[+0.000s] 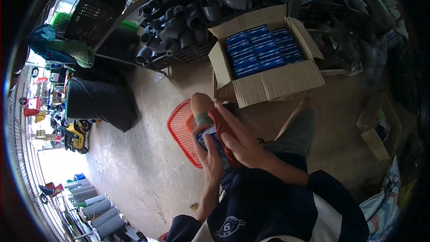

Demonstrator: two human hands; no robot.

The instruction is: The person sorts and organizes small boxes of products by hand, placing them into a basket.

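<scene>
My left hand point(209, 156) is wrapped round a small blue and white box point(207, 133) above my lap. Pressed against the right side of that box is a reddish-brown cloth point(220, 127), held under my right hand point(239, 145). The fingers of my right hand lie along the cloth, pointing up and left. A red plastic basket point(179, 127) stands on the floor beside my knee, to the left of both hands. In front of me an open cardboard box point(273, 85) holds several stacked blue boxes point(260, 49).
Grey pipe elbows point(179, 27) fill black crates behind the cardboard box. A dark mesh roll point(96, 101) stands at the left. Another open carton point(376, 143) is at the right, near a striped sack point(383, 201). Rolls of mesh point(101, 215) lie at the lower left.
</scene>
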